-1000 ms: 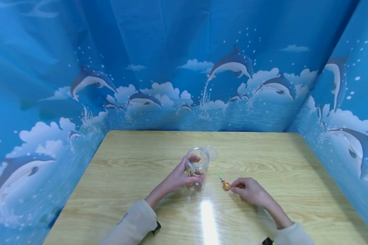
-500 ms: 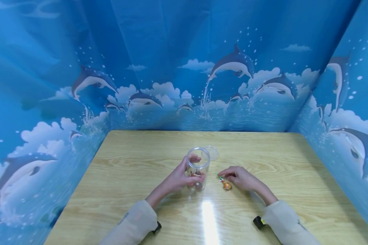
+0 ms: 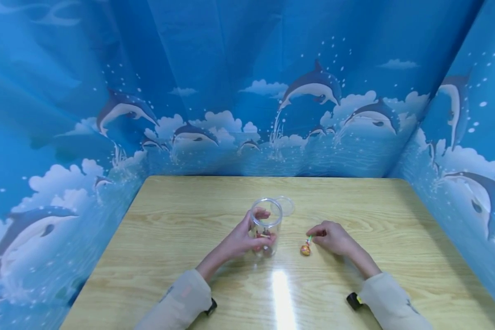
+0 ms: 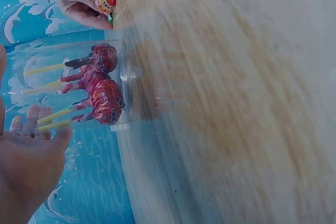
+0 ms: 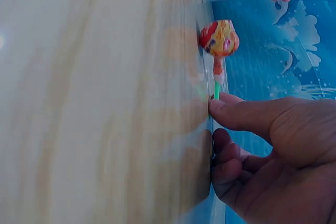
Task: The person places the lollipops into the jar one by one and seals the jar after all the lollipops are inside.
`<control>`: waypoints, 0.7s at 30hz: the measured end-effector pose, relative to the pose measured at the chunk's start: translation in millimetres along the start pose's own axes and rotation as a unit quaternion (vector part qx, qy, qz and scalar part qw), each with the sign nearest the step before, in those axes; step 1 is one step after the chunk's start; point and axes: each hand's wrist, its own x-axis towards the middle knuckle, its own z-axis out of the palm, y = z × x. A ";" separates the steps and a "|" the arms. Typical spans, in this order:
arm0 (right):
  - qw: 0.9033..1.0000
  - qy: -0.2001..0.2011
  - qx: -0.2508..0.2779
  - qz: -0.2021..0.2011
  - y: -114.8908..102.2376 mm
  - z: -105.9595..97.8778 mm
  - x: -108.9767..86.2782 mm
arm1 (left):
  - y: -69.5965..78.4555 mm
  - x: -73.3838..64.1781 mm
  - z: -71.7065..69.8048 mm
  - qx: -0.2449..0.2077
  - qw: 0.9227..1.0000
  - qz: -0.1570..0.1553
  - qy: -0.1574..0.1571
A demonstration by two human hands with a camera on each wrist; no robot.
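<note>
My left hand (image 3: 241, 236) is wrapped around a clear plastic jar (image 3: 267, 220) that stands upright with its top uncovered. Several red-wrapped lollipops (image 4: 106, 98) with yellow sticks lie heads down in the bottom of the jar. To the right of it, my right hand (image 3: 333, 238) pinches the green stick of an orange-and-yellow wrapped lollipop (image 3: 305, 250) between thumb and forefinger. That candy's head (image 5: 219, 38) is low at the tabletop, pointing away from the fingers in the right wrist view.
A round clear lid (image 3: 286, 206) lies flat just behind the jar to the right. The wood-grain table (image 3: 181, 201) ends at a blue dolphin-print curtain (image 3: 231, 91) at the back and sides. Light glares on the table's front (image 3: 282, 298).
My right hand went from the candy's head to its stick, took hold of it and swung the stick rightward. The left hand and jar have stayed put.
</note>
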 end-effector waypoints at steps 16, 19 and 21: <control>0.995 0.034 0.076 0.062 13.5 -14.6 -27.6 | -1.6 -0.3 0.2 0.005 1.000 0.001 0.002; 0.981 0.043 0.161 0.100 13.9 -17.6 -31.6 | -1.6 -0.5 -0.1 0.007 1.000 0.002 0.001; 0.969 0.053 0.214 0.112 12.4 -20.2 -34.6 | -1.2 -0.7 -0.1 0.008 1.000 -0.001 0.002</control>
